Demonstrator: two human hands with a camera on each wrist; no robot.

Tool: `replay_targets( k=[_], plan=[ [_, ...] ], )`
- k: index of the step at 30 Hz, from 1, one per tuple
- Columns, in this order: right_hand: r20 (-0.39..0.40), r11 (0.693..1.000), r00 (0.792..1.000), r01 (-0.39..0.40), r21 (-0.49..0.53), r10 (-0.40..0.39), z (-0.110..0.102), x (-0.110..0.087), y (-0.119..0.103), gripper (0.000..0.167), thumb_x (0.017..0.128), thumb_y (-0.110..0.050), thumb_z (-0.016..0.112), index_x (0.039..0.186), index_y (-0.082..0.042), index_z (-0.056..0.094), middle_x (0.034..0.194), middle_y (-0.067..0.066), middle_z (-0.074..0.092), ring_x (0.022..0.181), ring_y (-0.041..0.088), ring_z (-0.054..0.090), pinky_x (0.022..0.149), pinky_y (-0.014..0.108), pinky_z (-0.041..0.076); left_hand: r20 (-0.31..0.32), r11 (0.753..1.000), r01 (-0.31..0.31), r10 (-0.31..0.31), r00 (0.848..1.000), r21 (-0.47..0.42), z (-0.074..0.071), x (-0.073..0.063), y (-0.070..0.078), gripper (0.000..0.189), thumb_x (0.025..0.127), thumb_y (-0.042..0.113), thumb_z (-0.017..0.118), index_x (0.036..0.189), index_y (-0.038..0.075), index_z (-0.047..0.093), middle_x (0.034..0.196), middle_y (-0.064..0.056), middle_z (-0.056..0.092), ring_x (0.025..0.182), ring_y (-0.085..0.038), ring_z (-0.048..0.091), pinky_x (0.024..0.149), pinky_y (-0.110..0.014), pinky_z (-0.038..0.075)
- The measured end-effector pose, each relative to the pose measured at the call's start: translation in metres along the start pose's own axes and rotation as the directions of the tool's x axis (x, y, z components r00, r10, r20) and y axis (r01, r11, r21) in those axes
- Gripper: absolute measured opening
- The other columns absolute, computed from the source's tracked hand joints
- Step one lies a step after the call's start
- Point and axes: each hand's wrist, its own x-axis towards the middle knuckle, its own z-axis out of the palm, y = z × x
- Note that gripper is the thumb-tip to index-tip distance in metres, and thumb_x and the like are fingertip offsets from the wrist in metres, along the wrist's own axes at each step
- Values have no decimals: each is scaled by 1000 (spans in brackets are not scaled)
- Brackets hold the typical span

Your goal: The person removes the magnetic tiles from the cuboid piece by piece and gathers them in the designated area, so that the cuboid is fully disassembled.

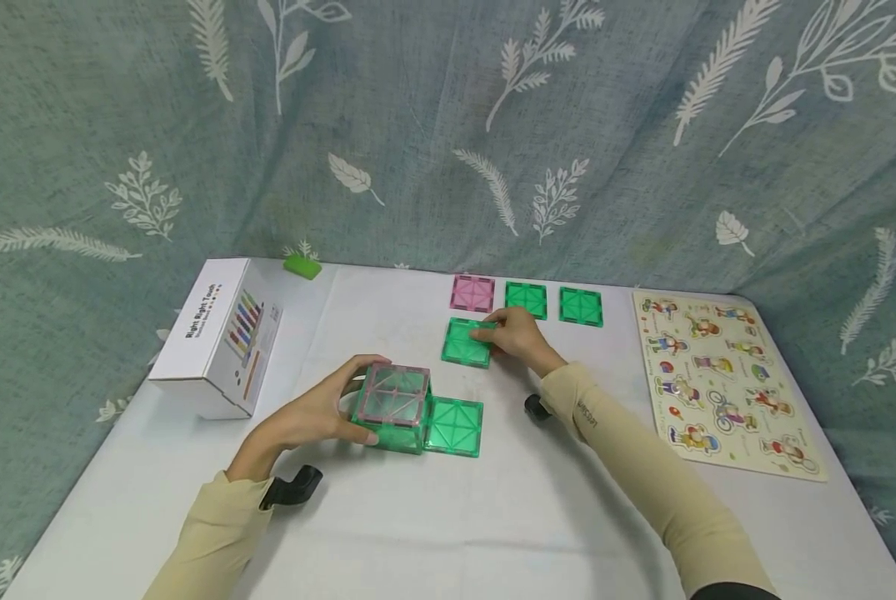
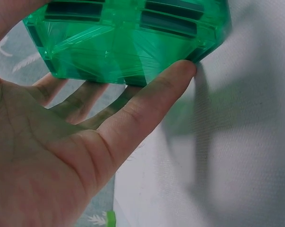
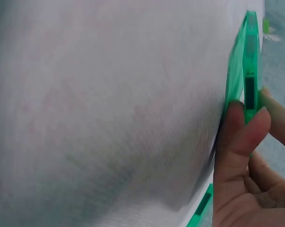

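A small box of magnetic tiles (image 1: 395, 393), with green sides and a pink top, stands on the table. My left hand (image 1: 308, 414) holds it from the left, thumb on the near side and fingers behind. In the left wrist view the thumb presses along the lower edge of the green wall (image 2: 114, 52). A green magnetic tile (image 1: 453, 427) lies flat against the box's right side. Farther back, my right hand (image 1: 518, 337) pinches another green magnetic tile (image 1: 463, 343) by its right edge. Seen edge-on from the right wrist, that tile (image 3: 250, 61) sits between thumb and fingers.
Behind the right hand lie a pink tile (image 1: 473, 293) and two green tiles (image 1: 526, 297) in a row. A white printed box (image 1: 218, 342) is at the left, with a bright green piece (image 1: 302, 267) behind it. A picture puzzle board (image 1: 718, 383) lies at the right.
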Motion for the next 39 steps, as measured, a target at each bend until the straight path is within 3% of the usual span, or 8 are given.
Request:
replay_targets(
  k=[5,8,15,20,28,39],
  plan=[
    [-44,996,999,24,-87,-28,4,0,-2,46,88,-39,77,120,-7,71,86,7,66,64,13,55,58,25,45,1,1000,8,-8,1000,-3,0,0,-1,105,67,10,92,152,25,31,158,-13,35,152,-46,20,111,-67,37],
    [-53,993,998,22,-117,-29,4,1,-2,47,88,-40,78,119,-7,70,82,8,69,63,14,59,59,25,47,4,1000,10,-10,1000,-7,0,0,0,105,67,9,92,152,25,31,158,-13,34,152,-47,20,110,-66,38],
    [-52,993,998,22,-114,-28,5,3,-5,44,88,-40,77,113,-6,67,72,4,62,61,15,56,59,28,46,7,1000,8,-8,1000,-9,0,-1,1,105,68,8,91,152,26,30,158,-13,33,152,-46,20,107,-63,42],
    [-53,987,997,54,-150,-63,7,0,-8,41,90,-37,76,110,-4,67,80,6,57,68,17,49,63,29,43,8,1000,9,-9,1000,-13,0,-1,1,105,68,9,91,152,25,30,158,-13,33,152,-47,20,107,-62,43],
    [-55,982,996,60,-177,-71,11,4,-3,42,89,-41,76,114,-7,68,96,9,62,80,20,53,69,32,46,12,1000,4,-3,1000,-21,1,-1,0,105,68,9,91,152,25,30,157,-13,35,152,-46,21,108,-63,41],
    [-51,974,994,85,-210,-97,10,6,-3,36,87,-39,78,109,-11,69,94,8,62,78,21,53,67,33,45,3,1000,3,-3,1000,-13,1,-1,0,105,68,9,91,152,26,31,158,-13,34,152,-46,20,110,-66,38]
  ],
)
